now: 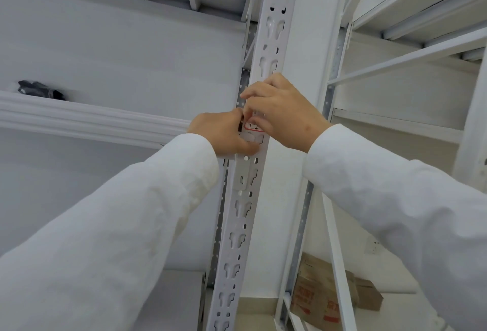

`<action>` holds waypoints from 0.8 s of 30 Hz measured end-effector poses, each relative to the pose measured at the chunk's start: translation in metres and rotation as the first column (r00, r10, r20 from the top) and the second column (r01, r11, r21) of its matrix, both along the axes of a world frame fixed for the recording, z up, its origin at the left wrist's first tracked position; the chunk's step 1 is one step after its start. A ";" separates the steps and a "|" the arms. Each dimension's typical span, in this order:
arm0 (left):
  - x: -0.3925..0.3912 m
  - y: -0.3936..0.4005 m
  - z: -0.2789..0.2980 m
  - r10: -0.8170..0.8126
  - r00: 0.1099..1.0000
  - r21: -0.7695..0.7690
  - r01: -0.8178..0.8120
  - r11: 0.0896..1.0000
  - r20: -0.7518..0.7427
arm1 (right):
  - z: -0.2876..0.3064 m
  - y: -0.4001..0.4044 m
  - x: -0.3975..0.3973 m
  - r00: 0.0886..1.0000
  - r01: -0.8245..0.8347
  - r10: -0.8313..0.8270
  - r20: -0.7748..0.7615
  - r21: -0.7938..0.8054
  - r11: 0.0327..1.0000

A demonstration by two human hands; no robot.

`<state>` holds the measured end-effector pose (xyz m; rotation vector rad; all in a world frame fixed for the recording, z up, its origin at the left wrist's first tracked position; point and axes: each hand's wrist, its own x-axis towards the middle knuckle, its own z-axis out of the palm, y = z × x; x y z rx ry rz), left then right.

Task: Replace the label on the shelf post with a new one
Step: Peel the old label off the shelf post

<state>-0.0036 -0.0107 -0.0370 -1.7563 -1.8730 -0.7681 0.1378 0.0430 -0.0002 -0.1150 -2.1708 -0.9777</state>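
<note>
fingers, right: curled down over the label [251,125], index and thumb tips pinching at its upper left edge; exact contact hidden by knuckles
fingers, left: curled, thumb pressed flat on the post face just under the label, other fingertips tucked at the label's left side; whether they pinch the label, cannot tell
right hand [282,112]: comes in from the right, back of hand to camera, covers the label's top and right part
left hand [226,133]: comes in from the lower left, touching the post's left edge, fingertips close to the right hand's
label: small white tag with red border and dark handwriting, only a sliver shows between the two hands; sits on the front face of the post, about mid-height in view
shelf post [247,199]: white perforated upright, keyhole slots running its whole length, tilted in the wide-angle view
post edges: left edge meets a grey perforated strip; right edge runs along a plain white column [305,54]
open room: bare slotted post face above and below the hands; open shelf bays on both sides
sleeves: white long sleeves [131,225] on both arms, filling the lower corners
left bay: white ribbed shelf beam [79,117] running to the post, a dark object [39,89] lying on that shelf near the back
right bay: white shelf frames with diagonal braces, brown cardboard boxes [329,291] with red print on a low shelf
room: white wall behind, wall socket [373,246] low at right
</note>
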 end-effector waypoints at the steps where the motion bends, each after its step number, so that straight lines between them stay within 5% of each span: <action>1: 0.000 0.000 0.001 0.001 1.000 0.000 -0.001 1.000 0.001 | 0.002 0.001 0.001 1.000 0.004 -0.004 0.006 0.001 1.000; 24: -0.001 -0.002 0.002 -0.009 1.000 -0.003 0.009 1.000 -0.015 | 0.002 -0.003 0.004 1.000 0.030 -0.030 0.004 0.049 0.998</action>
